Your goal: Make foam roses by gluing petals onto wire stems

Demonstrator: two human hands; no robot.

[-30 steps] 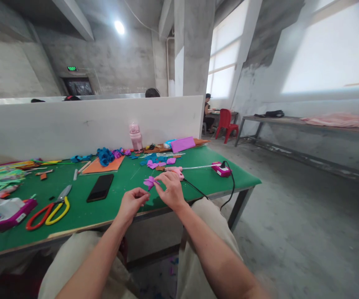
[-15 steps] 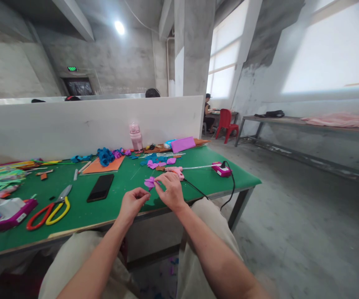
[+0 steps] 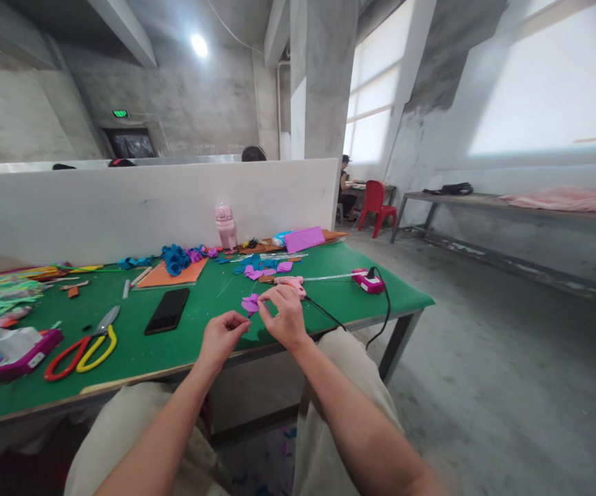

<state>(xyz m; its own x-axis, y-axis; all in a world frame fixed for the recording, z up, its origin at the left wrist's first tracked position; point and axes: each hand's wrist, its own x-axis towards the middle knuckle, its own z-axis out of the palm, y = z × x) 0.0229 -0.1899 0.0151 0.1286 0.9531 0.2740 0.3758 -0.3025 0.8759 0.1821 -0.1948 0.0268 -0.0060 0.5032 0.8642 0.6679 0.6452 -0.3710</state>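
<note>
A: Where do you have the purple piece (image 3: 249, 304) on your screen?

B: I find it a little below the middle of the frame, slightly to the left, over the green table (image 3: 132, 348).

A: How far is the work, in your opinion?

B: I judge it as partway. Petal-like parts are already gathered in this piece, but loose purple pieces (image 3: 284, 266) and blue pieces (image 3: 251, 260) lie above it in the frame. Whether they all belong to it, I cannot tell.

A: And the hands?

B: The right hand (image 3: 283, 317) pinches the right edge of the purple piece with thumb and forefinger. The left hand (image 3: 222, 336), at its lower left, has the fingertips pressed together; if something thin is between them, I cannot tell from here.

A: What is farther out?

B: A pink glue gun (image 3: 293, 283), partly hidden behind the right hand. Towards the left, a blue bundle (image 3: 176, 260) rests on an orange sheet (image 3: 158, 279).
</note>
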